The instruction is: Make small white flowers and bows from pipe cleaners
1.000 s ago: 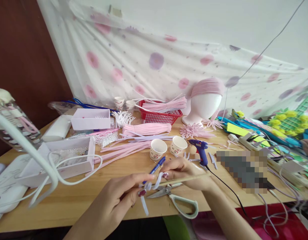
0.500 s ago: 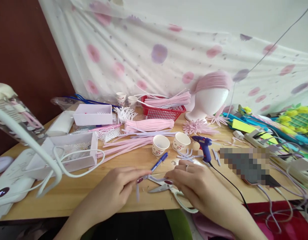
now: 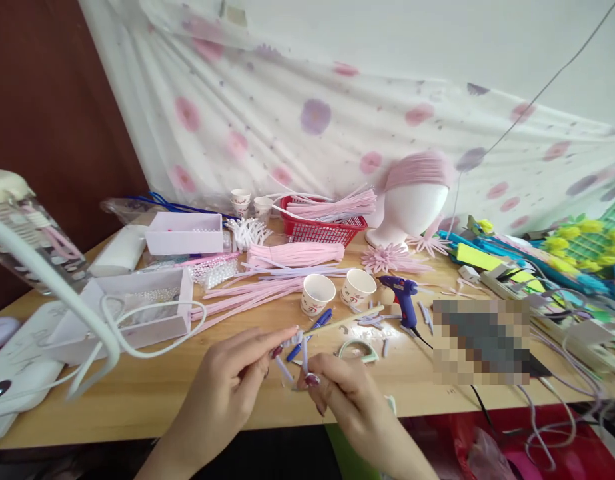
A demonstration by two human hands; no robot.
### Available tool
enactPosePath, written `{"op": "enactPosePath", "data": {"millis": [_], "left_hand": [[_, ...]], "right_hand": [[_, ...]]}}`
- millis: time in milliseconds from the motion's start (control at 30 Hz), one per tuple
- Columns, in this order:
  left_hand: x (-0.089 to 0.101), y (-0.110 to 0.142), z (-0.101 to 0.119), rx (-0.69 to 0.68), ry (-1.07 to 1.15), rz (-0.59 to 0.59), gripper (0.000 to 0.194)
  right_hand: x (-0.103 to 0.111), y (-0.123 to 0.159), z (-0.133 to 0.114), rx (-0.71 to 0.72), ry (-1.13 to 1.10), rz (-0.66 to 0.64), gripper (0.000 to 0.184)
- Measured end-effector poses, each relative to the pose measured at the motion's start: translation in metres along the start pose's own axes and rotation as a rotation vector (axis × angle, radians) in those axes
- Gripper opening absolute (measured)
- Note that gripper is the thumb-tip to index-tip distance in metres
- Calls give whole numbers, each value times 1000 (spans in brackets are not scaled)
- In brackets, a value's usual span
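lilac strip around stick, hands pinching

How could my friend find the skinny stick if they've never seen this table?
On the wooden table, find the two nearer paper cups, then look just below them in the picture, by the person's left hand. A thin stick slants from its fingertips toward the blue glue gun. It is pale tan, unlike the blue pen it crosses in view.

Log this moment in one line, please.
left hand: pinching lilac pipe cleaner coiled around thin stick | right hand: gripping same pipe cleaner | glue gun: unheld
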State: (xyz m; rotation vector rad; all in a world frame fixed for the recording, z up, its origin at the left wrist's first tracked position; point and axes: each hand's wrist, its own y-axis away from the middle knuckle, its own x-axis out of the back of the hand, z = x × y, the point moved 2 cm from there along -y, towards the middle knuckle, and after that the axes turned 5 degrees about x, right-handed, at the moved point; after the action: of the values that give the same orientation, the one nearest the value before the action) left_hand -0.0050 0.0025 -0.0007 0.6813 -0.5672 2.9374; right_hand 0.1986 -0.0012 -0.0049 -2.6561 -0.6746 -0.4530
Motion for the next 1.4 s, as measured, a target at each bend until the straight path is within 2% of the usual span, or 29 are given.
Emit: {"op": "enactPosePath", "data": {"millis": [67,133,233,300,333,400,467,500,533,600,700,767,867,933,1067,1267,1400], "left_hand": [[-4,1,-1,-58,-67,-27,44],[-5,1,-2,-60,-89,-79,45],[-3,-2,-1,5,-71,-226,40],[-2,-4,0,67,-49,-294,33],[-2,-4,0,107,-36,-268,29],[-2,-3,-1,214,36,-99,25],[-5,1,-4,368,225,85,33],[-9,5,-6,459,362,124,39],[-15,8,-7,543,511,118,44],[-28,14,-6,646,754,20,46],[-39,18,-2,629,878,-53,44],[-40,18,1,595,852,-6,41],[-37,17,3,580,747,36,32],[-34,16,3,574,679,-13,29],[-31,17,-1,588,588,-162,30],[-26,20,-6,588,424,-206,29],[-23,19,-7,536,375,-283,30]], "right_hand": [[-13,6,3,-68,-91,42,43],[-20,7,8,-173,-233,62,47],[-23,4,14,-286,-426,128,52],[-24,-1,16,-291,-483,204,51],[-25,-3,16,-286,-503,246,51],[-28,-7,15,-268,-543,338,53],[-32,-8,14,-232,-600,419,55],[-34,-8,13,-212,-617,442,54],[-35,-7,12,-186,-616,454,52],[-37,-4,11,-132,-550,442,50],[-36,0,8,-72,-414,401,49],[-35,2,8,-82,-408,400,49],[-32,4,11,-181,-449,427,54],[-31,5,12,-230,-442,425,59],[-31,6,14,-229,-429,408,63],[-35,7,19,-264,-538,374,65],[-37,8,22,-303,-664,418,64]]}}
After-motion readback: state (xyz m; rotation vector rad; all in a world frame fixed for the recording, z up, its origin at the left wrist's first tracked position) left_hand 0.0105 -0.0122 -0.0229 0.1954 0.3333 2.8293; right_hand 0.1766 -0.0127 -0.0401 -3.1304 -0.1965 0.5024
